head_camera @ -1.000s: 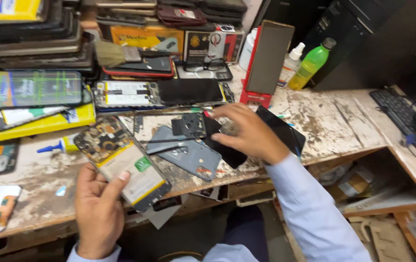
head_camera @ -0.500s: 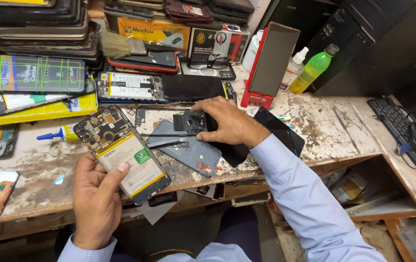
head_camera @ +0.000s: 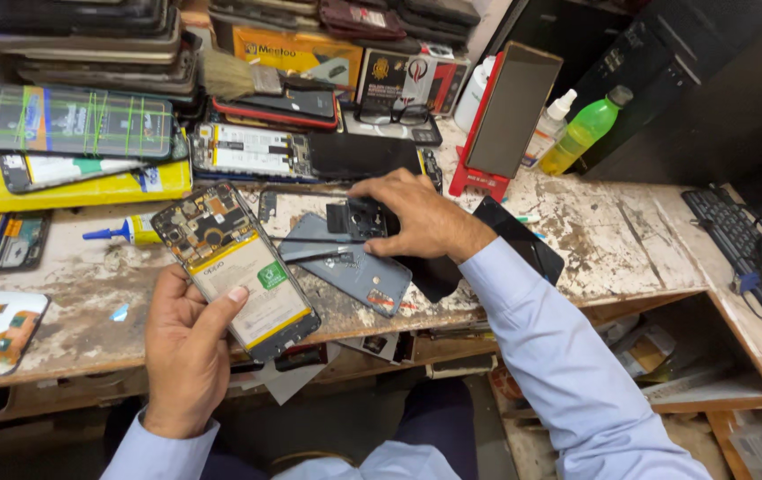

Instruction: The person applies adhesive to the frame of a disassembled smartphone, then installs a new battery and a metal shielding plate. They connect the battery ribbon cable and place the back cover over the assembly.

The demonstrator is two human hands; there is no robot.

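My left hand holds an opened phone with its back off, showing the battery and the circuit board, tilted above the bench's front edge. My right hand reaches over the bench and its fingers rest on a small black part. That part lies on a grey phone back cover, where thin tweezers also lie. A black phone sits partly under my right forearm.
Stacks of phones and screens fill the back left of the worn bench. A yellow box, a glue tube, a red stand, a green bottle and a keyboard are around.
My right hand has moved left from the black phone onto the small black part. My left hand has lifted the opened phone slightly toward the middle.
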